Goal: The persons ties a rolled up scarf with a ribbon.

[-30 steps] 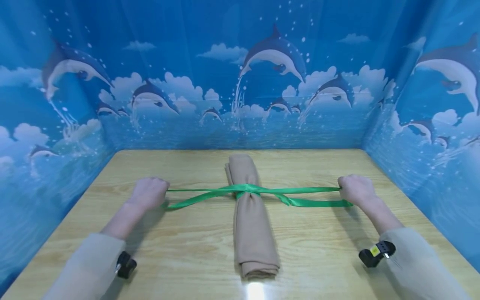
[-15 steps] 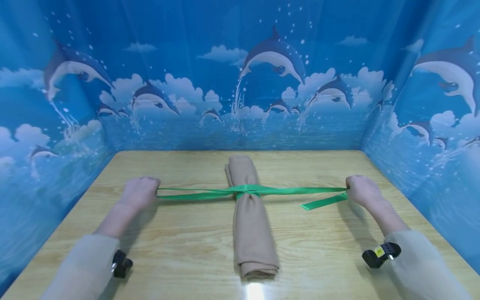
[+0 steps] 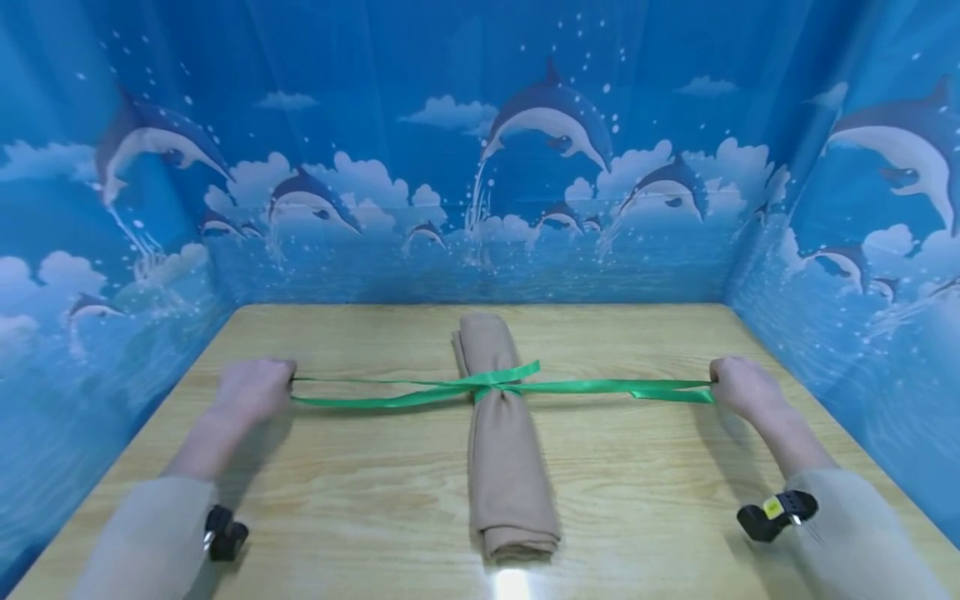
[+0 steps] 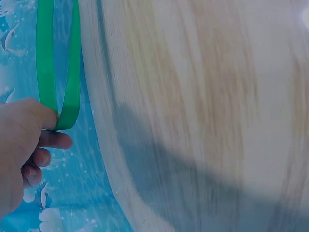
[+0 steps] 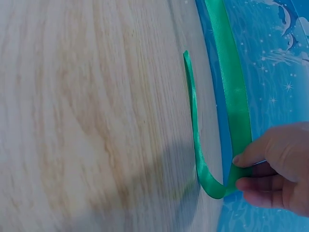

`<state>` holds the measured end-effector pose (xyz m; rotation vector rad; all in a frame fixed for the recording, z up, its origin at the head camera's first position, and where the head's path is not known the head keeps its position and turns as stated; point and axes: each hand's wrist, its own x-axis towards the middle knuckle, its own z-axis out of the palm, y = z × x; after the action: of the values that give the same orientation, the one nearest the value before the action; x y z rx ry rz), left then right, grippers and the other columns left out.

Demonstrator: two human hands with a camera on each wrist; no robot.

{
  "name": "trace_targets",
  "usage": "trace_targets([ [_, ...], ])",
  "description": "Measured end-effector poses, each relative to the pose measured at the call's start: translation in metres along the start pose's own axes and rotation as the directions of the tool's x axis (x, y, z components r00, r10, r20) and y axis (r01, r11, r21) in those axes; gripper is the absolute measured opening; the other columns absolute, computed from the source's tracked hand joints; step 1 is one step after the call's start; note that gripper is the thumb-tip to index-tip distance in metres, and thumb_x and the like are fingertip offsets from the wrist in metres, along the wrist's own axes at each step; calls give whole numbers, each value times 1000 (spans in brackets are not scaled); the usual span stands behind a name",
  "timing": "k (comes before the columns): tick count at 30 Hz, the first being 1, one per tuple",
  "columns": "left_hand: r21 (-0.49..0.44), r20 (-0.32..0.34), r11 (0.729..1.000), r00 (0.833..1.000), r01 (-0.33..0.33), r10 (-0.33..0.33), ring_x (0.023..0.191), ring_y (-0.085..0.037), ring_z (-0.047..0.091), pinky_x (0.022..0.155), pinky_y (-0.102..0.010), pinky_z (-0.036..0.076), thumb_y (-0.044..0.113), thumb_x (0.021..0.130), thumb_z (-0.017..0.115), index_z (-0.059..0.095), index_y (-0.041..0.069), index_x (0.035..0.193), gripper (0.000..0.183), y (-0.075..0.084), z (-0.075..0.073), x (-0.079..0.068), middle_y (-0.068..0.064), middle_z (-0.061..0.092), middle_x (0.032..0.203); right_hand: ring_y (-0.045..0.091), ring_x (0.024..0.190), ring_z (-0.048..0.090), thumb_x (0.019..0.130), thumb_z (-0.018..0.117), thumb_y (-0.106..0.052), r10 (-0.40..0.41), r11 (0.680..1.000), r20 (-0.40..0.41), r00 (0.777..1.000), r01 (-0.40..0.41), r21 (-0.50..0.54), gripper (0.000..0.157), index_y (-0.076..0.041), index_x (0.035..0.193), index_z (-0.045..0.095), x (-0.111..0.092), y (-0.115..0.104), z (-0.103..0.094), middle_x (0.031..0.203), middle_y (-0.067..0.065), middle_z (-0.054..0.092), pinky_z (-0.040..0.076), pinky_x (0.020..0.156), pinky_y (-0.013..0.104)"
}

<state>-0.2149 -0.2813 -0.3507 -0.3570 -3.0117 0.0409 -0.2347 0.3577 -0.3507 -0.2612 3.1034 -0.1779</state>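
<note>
A long folded beige cloth (image 3: 517, 483) lies on the wooden table, cinched near its far half by a green ribbon (image 3: 577, 387). My left hand (image 3: 253, 390) pinches the ribbon out to the left; in the left wrist view the ribbon (image 4: 46, 58) folds back between thumb and index finger. Out to the right, my right hand (image 3: 746, 387) pinches the other side. A curled tail hangs from the ribbon (image 5: 234, 87) at those fingers. Above the cloth's cinched middle, a short ribbon end points right. Both hands are raised over the table, their shadows below them.
The wooden table (image 3: 360, 500) ends at a blue dolphin-print curtain (image 3: 360, 275) behind and on both sides. A black wrist camera (image 3: 225, 533) sits on the left sleeve, and another black camera (image 3: 776, 515) on the right.
Both hands have moved farther apart, pulling the ribbon outward. A short ribbon end now stands out right of the cinch. The loose tail at the right hand has shifted outward. The cloth stays in place.
</note>
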Motion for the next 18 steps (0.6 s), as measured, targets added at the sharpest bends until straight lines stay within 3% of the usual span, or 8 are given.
trace_targets([
  [5, 5, 13, 1000, 999, 30, -30, 56, -27, 53, 45, -43, 40, -1, 75, 52, 53, 6, 71, 8, -9, -4, -3, -8, 57, 64, 22, 61, 48, 80, 50, 1, 22, 1000, 9, 1000, -21, -11, 9, 0, 76, 58, 0, 3, 0, 71, 10, 57, 41, 51, 37],
  [12, 34, 22, 999, 1000, 19, -19, 57, -27, 54, 46, -42, 42, 0, 75, 56, 55, 3, 75, 4, -18, -7, -3, -8, 57, 63, 23, 62, 49, 81, 51, -1, 54, 998, 15, 998, -54, -29, 9, 0, 77, 59, -2, 5, 0, 71, 11, 57, 41, 52, 37],
  [18, 15, 32, 999, 999, 40, -40, 58, -29, 55, 46, -43, 42, -2, 75, 51, 56, 3, 76, 7, -22, -9, -3, -9, 57, 64, 22, 61, 51, 82, 54, -2, 61, 997, 17, 998, -61, -48, 9, 1, 79, 62, -3, 10, 2, 70, 10, 59, 43, 52, 38],
])
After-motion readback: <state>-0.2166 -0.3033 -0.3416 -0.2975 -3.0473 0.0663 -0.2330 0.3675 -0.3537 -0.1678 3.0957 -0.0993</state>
